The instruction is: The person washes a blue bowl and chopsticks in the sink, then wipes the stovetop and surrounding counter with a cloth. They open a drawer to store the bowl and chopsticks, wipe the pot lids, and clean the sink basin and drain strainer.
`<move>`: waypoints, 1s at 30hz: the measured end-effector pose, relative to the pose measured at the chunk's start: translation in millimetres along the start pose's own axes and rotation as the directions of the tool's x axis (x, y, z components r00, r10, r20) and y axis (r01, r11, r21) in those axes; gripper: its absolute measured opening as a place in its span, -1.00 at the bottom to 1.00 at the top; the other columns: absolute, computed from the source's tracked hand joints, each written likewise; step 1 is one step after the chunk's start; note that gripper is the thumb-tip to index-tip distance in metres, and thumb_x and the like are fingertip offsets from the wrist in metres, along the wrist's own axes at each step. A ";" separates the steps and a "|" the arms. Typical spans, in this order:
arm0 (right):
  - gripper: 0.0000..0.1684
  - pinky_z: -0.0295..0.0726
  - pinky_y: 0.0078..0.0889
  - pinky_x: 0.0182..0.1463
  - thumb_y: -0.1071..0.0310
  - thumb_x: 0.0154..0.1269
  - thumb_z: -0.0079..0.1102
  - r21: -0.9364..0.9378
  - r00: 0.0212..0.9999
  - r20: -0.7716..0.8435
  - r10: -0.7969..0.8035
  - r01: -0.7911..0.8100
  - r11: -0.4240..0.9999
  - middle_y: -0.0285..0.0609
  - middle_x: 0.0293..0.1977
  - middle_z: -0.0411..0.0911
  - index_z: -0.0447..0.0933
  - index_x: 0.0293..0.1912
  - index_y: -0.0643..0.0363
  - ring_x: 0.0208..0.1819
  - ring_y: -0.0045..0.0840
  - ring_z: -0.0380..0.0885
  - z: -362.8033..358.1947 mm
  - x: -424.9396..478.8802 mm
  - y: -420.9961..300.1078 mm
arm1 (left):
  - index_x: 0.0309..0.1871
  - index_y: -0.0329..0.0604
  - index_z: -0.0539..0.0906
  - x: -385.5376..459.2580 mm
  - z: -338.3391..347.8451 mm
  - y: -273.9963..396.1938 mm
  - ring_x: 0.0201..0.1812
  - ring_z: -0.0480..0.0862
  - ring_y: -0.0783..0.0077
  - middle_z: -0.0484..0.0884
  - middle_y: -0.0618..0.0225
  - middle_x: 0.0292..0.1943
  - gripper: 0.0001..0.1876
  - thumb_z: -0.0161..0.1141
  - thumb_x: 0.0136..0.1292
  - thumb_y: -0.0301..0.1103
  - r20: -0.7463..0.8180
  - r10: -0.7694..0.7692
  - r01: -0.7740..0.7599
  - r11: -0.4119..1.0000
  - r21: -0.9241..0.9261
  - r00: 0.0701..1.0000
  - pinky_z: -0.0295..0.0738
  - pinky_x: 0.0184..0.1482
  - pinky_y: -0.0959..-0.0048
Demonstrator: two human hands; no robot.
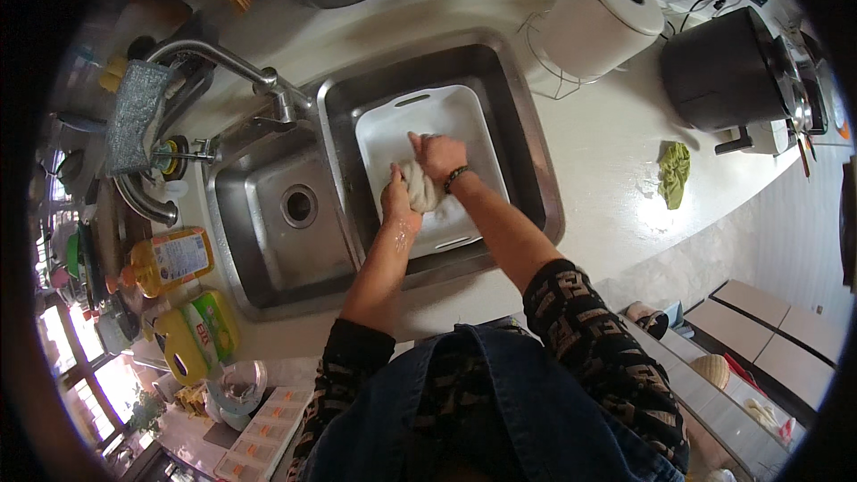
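A white plastic basin [462, 114] with slotted handles sits in the larger right bowl of a stainless steel double sink. Over the basin, my left hand [396, 195] holds a bunched pale beige cloth [420, 189] from its left side, thumb pointing up. My right hand [442, 157], with a dark beaded bracelet at the wrist, is closed on the upper right part of the same cloth. Water glistens on my left wrist. The lower part of the cloth is partly hidden by my hands, and how deep the water in the basin is I cannot tell.
The smaller sink bowl [294, 268] lies left, under a steel faucet [201, 50] draped with a grey cloth [137, 117]. Yellow detergent bottles [175, 260] stand at lower left. A green cloth [674, 175], a white lidded canister [596, 23] and a dark pot [723, 73] are on the right counter.
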State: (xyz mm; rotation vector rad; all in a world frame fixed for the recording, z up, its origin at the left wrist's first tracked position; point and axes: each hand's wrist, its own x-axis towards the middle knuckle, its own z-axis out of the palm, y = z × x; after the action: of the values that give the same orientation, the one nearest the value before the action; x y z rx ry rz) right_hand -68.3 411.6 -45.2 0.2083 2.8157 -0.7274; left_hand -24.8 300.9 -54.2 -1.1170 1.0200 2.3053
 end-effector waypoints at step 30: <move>-0.66 0.49 -0.10 -0.38 0.01 0.12 -0.02 0.224 0.974 -0.214 -0.077 0.125 0.966 -0.06 -0.50 0.55 0.53 -0.41 0.06 -0.45 -0.14 0.53 9.7 -47.1 -18.4 | -0.15 -0.11 0.48 -14.8 2.3 -14.8 -0.21 0.55 0.34 0.52 0.32 -0.20 -0.66 -0.15 0.30 -0.06 0.346 -0.093 0.159 0.973 -0.169 0.933 0.44 -0.08 0.34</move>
State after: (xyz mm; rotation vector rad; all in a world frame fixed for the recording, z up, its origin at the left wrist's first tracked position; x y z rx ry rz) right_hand -24.6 387.2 -33.2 0.1881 2.9435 -1.1279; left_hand -8.0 312.1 -48.1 -0.7872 0.5869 2.4179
